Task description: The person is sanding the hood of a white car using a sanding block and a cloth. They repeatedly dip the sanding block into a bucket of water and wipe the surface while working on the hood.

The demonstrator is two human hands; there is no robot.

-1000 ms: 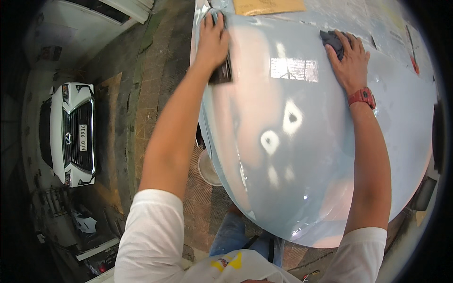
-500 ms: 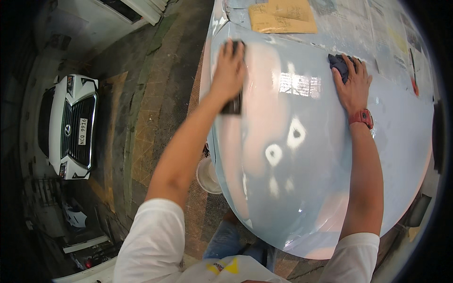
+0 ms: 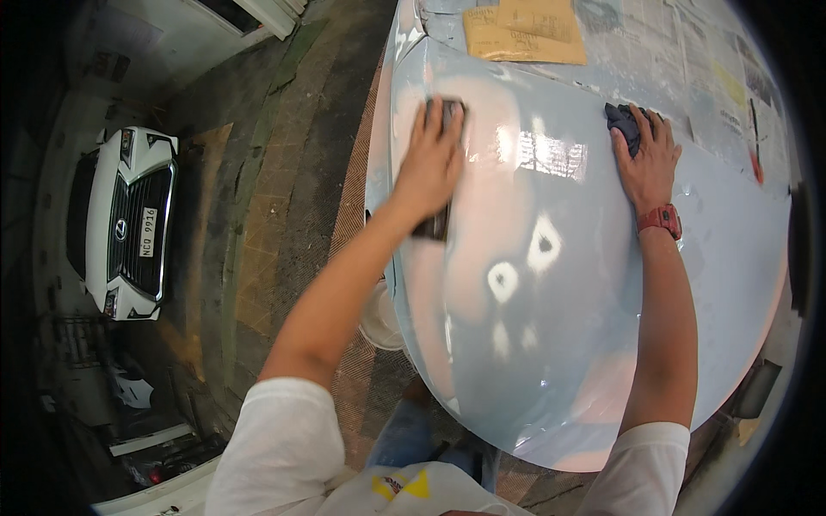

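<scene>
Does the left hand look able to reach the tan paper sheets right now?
Probably yes: the tan paper sheets lie beyond the left hand with only bare panel between, though it would likely have to leave the dark block.

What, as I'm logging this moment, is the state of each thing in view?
Glossy blue-grey curved panel, patched pink and white
Dark rectangular block, lying on the panel, partly covered
Left hand, grip closed on the block
Dark grey cloth, crumpled
Right hand, over the cloth, tightness unclear
Brown paper sheets, overlapping
Red wristwatch, fastened
Round whitish container, partly hidden, contents unclear
White car, hood down
</scene>
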